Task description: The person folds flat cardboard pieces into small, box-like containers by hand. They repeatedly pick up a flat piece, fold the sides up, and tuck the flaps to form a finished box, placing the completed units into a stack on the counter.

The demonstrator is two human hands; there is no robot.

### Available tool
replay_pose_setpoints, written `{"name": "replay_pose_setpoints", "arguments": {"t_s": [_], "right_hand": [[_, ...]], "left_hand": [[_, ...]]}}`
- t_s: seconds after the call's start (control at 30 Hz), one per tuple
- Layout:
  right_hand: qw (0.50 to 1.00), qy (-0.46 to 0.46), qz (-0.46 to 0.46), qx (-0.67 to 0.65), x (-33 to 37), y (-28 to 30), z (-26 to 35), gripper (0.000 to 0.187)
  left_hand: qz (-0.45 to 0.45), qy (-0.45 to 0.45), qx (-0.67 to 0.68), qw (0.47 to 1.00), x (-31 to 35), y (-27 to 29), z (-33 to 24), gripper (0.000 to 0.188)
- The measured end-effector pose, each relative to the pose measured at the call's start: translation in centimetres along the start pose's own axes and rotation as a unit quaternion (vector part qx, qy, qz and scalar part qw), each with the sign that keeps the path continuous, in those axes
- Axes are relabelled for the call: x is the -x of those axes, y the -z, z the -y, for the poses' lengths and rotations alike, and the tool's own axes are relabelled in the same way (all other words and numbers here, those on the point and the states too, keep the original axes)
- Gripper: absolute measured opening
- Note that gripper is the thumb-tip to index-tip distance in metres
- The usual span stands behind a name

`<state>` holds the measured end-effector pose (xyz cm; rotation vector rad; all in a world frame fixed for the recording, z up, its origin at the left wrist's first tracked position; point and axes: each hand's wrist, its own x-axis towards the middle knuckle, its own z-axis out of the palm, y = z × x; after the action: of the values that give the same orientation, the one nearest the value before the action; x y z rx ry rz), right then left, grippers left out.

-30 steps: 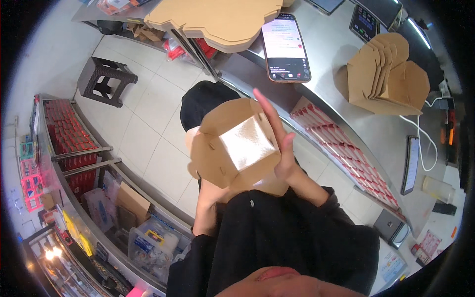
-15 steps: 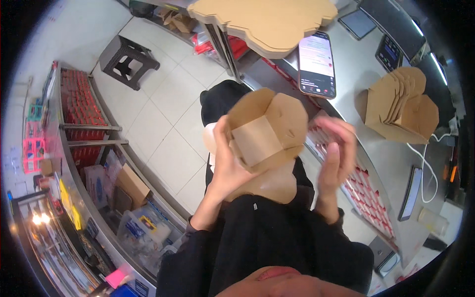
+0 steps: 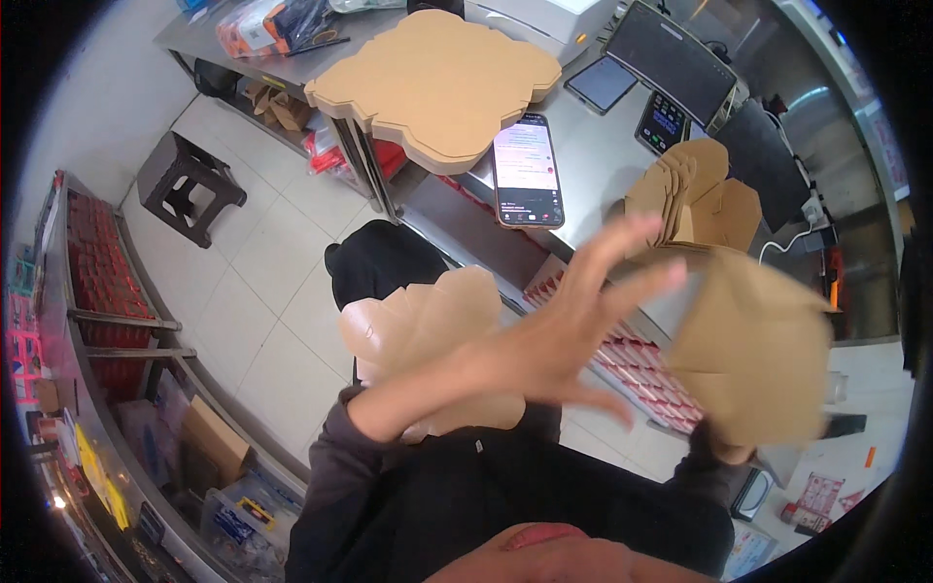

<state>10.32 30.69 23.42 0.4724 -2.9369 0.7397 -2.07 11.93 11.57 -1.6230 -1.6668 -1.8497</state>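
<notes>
My left hand (image 3: 554, 340) reaches across my body to the right, its fingers spread and nothing in them. At the right, a folded brown cardboard takeaway box (image 3: 753, 360) is raised, slightly blurred, with its outer side showing. My right hand (image 3: 733, 451) grips that box from behind; its fingers are mostly hidden. On my lap lies a flat brown box blank (image 3: 428, 316), partly under my left forearm. Just beyond my left fingertips, several folded boxes (image 3: 724, 209) stand nested together on the metal table.
A thick stack of flat blanks (image 3: 437, 83) overhangs the metal table (image 3: 593, 175) edge. Close to it lies a lit phone (image 3: 530, 180). Behind are a tablet (image 3: 601, 84) and a dark monitor (image 3: 671, 58). A black stool (image 3: 190, 185) stands on the tiled floor; shelves (image 3: 126, 330) run along the left.
The box has passed from my left hand to my right and moved right. My left hand has let go and swung right, opening. The view has turned toward the right.
</notes>
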Motion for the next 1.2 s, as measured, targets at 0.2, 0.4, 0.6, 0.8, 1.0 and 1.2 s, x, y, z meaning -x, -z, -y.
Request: {"name": "replay_pose_setpoints", "arguments": {"t_s": [0.2, 0.4, 0.6, 0.8, 1.0, 1.2], "right_hand": [[0.961, 0.032, -0.203, 0.187, -4.2, 9.1, -6.6, 0.043], [0.968, 0.025, -0.072, 0.239, -9.9, 10.3, -15.7, 0.044], [0.963, 0.042, 0.085, 0.252, -10.5, 9.2, -15.3, 0.046], [0.899, -0.046, 0.319, 0.298, -12.8, 6.5, -11.9, 0.043], [0.885, -0.033, 0.389, 0.255, -14.0, 4.9, -11.4, 0.046], [0.882, -0.021, 0.427, 0.198, -14.8, 2.9, -12.7, 0.044]], "left_hand": [[-0.004, 0.076, -0.067, 0.995, -4.1, -2.0, 7.5, 0.153], [-0.043, 0.01, -0.031, 0.999, -7.1, -3.3, 12.0, 0.153], [-0.035, 0.063, 0.051, 0.996, -7.1, -4.3, 13.0, 0.134], [-0.07, 0.042, 0.059, 0.995, -6.8, -5.0, 12.7, 0.124], [-0.067, 0.042, 0.026, 0.997, -6.7, -4.9, 12.8, 0.134], [-0.052, 0.067, 0.031, 0.996, -6.7, -5.4, 13.4, 0.136]]}}
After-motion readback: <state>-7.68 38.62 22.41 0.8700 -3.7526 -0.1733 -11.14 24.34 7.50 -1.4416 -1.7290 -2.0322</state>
